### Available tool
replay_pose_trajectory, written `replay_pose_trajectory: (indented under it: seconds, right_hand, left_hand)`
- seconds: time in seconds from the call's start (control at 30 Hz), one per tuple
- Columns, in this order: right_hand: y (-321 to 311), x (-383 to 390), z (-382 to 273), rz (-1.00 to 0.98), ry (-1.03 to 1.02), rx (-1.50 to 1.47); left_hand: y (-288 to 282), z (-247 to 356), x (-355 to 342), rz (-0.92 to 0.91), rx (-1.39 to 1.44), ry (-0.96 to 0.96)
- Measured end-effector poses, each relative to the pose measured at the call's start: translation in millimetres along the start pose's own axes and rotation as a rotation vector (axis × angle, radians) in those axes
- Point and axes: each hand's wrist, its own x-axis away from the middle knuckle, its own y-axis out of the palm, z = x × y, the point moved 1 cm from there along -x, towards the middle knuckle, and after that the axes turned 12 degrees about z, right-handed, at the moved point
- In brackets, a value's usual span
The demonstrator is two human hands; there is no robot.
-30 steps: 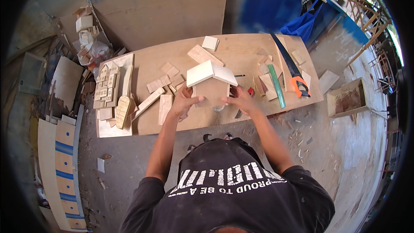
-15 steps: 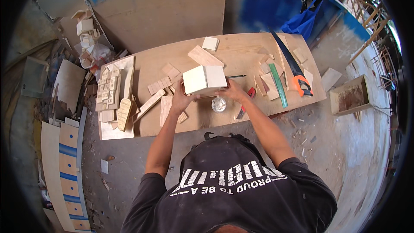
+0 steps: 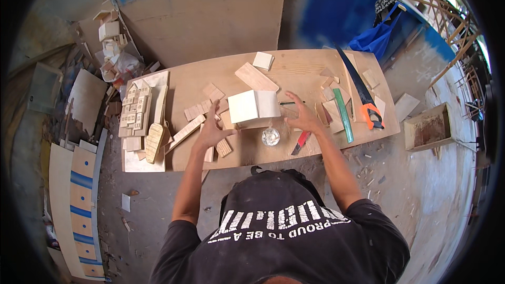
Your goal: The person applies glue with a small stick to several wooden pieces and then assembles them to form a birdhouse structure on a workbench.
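A small wooden model house (image 3: 243,108) with a pale two-sided roof stands on the wooden table (image 3: 189,87). On its left is my left hand (image 3: 211,129), fingers spread and apart from the house. My right hand (image 3: 302,115) is raised on the other side, also open and holding nothing. Between the hands, just in front of the house, sits a clear round glass dish (image 3: 271,136). A red utility knife (image 3: 301,142) lies by my right wrist, and a dark pencil (image 3: 288,103) lies partly behind that hand.
To the right lie a handsaw (image 3: 363,92) with an orange handle and a green ruler (image 3: 342,115). Wood strips (image 3: 185,133) and a board (image 3: 256,77) surround the house. A relief of carved house fronts (image 3: 137,109) rests at the left end. An open box (image 3: 428,128) stands beyond the right edge.
Both hands have let go of the model house and moved outward with fingers spread. The house now stands free on the table. The whole view has shifted slightly.
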Motion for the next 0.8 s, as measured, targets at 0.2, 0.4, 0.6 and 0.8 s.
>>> replay_pose_trajectory:
  seconds: [0.2,0.4,0.6,0.8]
  right_hand:
    - [0,-33,-64,-0.161,-0.304,0.208]
    - [8,-38,-60,-0.207,-0.241,0.103]
    - [9,-35,-57,-0.184,-0.242,0.058]
    - [12,-33,-56,-0.164,-0.254,0.065]
  left_hand:
    - [-1,64,-19,-0.129,-0.207,0.213]
    - [2,48,-30,-0.208,-0.133,0.136]
    - [3,50,-31,-0.178,-0.125,0.173]
    - [2,46,-31,-0.185,-0.068,0.131]
